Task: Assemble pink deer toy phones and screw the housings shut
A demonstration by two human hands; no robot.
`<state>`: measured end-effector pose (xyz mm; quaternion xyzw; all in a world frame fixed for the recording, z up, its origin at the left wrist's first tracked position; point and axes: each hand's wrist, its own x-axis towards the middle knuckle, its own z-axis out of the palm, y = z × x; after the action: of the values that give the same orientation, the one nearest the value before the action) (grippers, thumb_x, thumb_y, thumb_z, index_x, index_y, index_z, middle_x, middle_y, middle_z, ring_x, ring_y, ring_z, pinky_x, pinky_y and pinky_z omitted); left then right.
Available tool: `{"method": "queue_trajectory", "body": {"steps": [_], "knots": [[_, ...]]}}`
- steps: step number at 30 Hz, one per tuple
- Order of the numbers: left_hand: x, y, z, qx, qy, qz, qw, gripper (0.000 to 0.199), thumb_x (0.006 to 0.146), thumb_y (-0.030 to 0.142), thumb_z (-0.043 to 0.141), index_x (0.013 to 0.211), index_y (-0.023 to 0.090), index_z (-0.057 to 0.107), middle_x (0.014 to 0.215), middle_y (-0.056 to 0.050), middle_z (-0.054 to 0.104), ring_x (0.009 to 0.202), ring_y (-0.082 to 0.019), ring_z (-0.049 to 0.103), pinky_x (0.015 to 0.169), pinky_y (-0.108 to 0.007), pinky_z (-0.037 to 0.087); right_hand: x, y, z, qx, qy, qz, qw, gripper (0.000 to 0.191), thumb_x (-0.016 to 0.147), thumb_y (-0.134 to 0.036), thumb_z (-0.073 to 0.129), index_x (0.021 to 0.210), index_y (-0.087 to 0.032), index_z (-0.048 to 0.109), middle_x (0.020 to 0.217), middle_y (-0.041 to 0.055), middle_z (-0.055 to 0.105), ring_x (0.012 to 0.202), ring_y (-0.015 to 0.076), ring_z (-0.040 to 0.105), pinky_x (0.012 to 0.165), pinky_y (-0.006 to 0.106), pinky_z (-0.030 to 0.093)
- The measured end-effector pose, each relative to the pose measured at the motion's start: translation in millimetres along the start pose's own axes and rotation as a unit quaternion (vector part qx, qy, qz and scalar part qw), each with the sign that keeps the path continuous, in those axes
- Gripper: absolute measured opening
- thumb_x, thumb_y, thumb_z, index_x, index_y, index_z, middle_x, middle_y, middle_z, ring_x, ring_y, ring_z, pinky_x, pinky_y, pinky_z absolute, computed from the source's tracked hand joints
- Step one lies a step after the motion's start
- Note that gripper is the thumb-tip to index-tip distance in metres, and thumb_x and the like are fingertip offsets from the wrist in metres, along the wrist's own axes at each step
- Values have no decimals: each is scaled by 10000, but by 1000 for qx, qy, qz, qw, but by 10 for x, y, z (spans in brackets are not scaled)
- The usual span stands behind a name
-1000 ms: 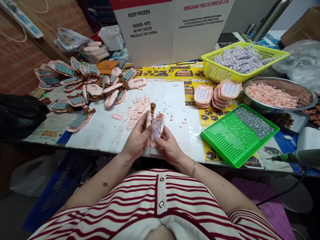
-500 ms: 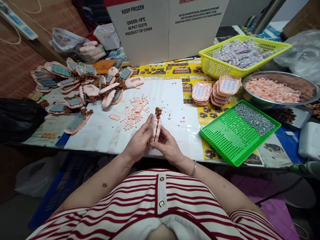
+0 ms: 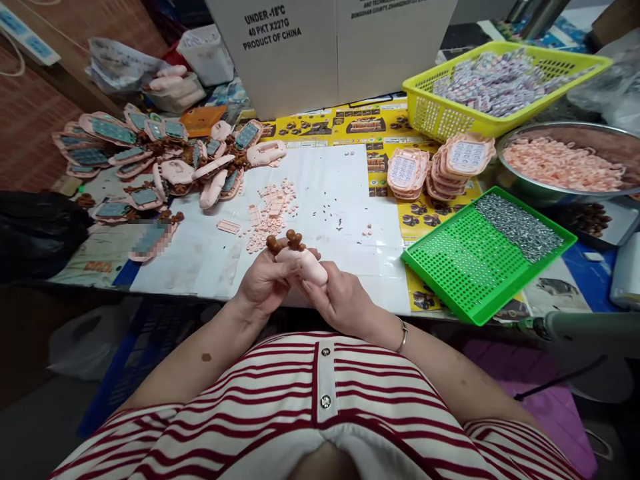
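At the near table edge, the left hand (image 3: 260, 283) and the right hand (image 3: 340, 303) both clamp their fingers on the pink toy phone (image 3: 305, 262), held just above the white sheet (image 3: 330, 200). Even pressure from both sides should close the shell without pinching the brown ears.

At the near edge of the table (image 3: 325, 200), both hands meet around 1 toy phone (image 3: 305, 261): the left hand (image 3: 263, 283) on its left, the right hand (image 3: 340, 300) on its right and below. Just behind them lies a scatter of small buttons (image 3: 270, 217). Farther left and back sits a heap of phone shells (image 3: 165, 157). Right of the hands is a flat tray (image 3: 480, 257) with screws (image 3: 517, 227) in its far corner. Behind the tray stand 2 stacks of keypad fronts (image 3: 440, 167), with a basket (image 3: 495, 83) behind them and a metal bowl (image 3: 570, 167) at their right. A carton (image 3: 330, 47) stands at the back.
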<state>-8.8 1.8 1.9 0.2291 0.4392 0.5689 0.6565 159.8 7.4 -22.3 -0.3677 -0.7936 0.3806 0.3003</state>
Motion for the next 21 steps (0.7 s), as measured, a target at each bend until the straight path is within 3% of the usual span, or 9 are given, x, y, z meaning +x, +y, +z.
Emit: {"method": "queue_trajectory", "body": {"steps": [3,6,12,16,18,21], "knots": [[-39,22,26,12,0,8,1000,407,542,262,978,870,149,765,888,-85,796,872,-254,748,823,-338,575,8,40,19,36,9,-14,999,474,996,-590,417,1203,-182,541,935,98,713,728,195,628,658,336,485],[-70,-6,46,16,-14,26,999,497,567,336,982,976,159,762,991,-98,799,950,-256,742,866,-336,568,32,132,26,157,21,20,987,449,973,-619,461,1119,-204,549,917,55,678,770,175,604,712,334,503],[-83,-147,75,105,24,103,989,347,649,354,946,883,165,773,807,-26,778,730,-160,704,740,-253,550,45,279,102,333,48,106,936,487,863,-681,622,1045,-233,562,939,6,610,846,157,554,826,338,499],[-7,-38,97,94,-19,67,993,476,601,423,961,908,119,760,841,-81,783,795,-217,729,777,-308,568,133,194,87,402,52,138,904,516,779,-674,729,1014,-228,623,920,-11,640,863,147,569,853,312,495],[51,45,121,58,-39,21,997,536,621,441,950,987,108,744,908,-118,788,881,-262,744,841,-361,578,201,116,47,450,11,148,881,486,742,-622,796,989,-225,663,883,-27,655,826,124,581,809,267,509],[144,101,175,-25,32,9,999,452,770,480,846,1031,137,708,961,-111,780,970,-262,743,921,-379,573,270,33,-3,550,-43,185,814,482,719,-567,843,1022,-223,695,882,-24,707,786,104,635,736,219,557]]}}
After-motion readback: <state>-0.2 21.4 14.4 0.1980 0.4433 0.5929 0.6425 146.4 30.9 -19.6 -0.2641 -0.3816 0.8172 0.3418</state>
